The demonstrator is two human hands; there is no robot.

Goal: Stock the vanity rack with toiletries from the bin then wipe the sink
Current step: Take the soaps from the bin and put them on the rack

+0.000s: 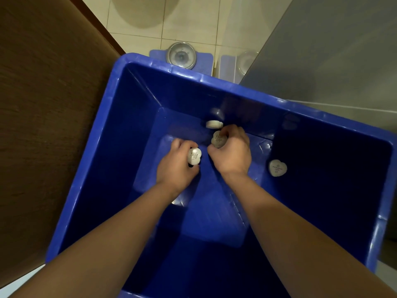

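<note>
Hands are sitting low inside a blue plastic bin [163,67] that is filling the middle of the frame. The left hand [176,166] is curling its fingers round a small white heart-shaped bottle [194,156] left of centre. The right hand [233,153] is gripping a second white bottle [218,139] just beside it (both printed faces are pointing up). A third heart-shaped bottle [277,167] is lying loose on the bin floor at the right, well apart from the hands. A fourth white container [214,124] is sitting by the far wall, just above the right hand. A bathroom scale [181,55] is showing beyond the rim at upper centre.
</note>
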